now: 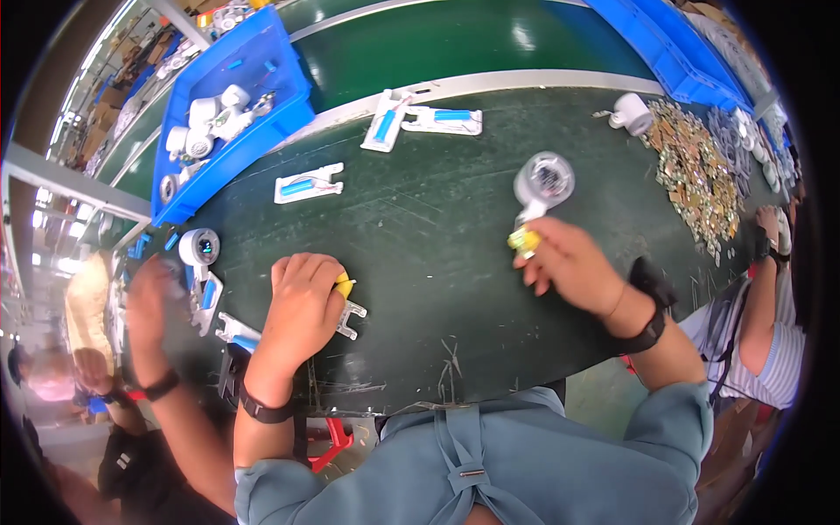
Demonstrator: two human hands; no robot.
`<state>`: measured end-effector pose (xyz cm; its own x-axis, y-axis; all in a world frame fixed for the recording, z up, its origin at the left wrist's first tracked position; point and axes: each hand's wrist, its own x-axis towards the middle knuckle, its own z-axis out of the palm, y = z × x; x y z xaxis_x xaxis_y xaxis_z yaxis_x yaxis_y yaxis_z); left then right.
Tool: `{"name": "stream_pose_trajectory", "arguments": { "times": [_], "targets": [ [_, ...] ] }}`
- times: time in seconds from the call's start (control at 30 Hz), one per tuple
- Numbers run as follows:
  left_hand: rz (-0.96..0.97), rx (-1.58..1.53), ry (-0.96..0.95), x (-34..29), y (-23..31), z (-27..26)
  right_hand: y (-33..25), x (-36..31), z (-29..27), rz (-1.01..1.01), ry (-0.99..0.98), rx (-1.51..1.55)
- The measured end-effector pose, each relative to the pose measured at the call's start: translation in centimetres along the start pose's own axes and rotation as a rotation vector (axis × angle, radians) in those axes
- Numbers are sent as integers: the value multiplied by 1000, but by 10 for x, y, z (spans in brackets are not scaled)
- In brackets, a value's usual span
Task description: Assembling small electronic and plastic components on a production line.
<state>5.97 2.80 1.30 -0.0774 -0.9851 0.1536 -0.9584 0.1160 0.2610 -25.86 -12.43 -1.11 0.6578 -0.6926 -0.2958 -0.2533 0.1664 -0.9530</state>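
Note:
My left hand [302, 302] is closed near the table's front edge, its fingers round a small yellow piece [345, 284] that is mostly hidden. Beneath that hand the end of a white plastic part [353, 320] pokes out. My right hand [564, 262] pinches a shiny yellow piece [523, 242], too small to make out exactly. A white round fan-like head [544, 180] with a clear rim adjoins that piece, just beyond my fingertips; it is slightly blurred. Left of my left wrist lies a white shell with a blue battery [244, 342].
White shells with blue batteries [299, 186] lie farther back. A blue bin [236, 171] of white parts stands left, another blue bin [674, 61] far right. Small boards [691, 171] are heaped at right beside a white head [630, 114]. Co-workers' hands [149, 297] are at both sides.

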Motion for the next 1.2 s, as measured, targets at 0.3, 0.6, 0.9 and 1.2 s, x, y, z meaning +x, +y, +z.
{"name": "stream_pose_trajectory", "arguments": {
  "times": [0.3,0.6,0.9,1.2],
  "targets": [
    [217,-428,18,30,51,27,1,1,61,192,-263,495],
    [342,-357,227,38,60,47,3,1,60,146,-340,529],
    [422,-141,314,34,66,43,-3,0,56,249,-428,479],
    [453,-31,371,31,71,44,-8,-1,55,273,-435,446]
  ]
}}
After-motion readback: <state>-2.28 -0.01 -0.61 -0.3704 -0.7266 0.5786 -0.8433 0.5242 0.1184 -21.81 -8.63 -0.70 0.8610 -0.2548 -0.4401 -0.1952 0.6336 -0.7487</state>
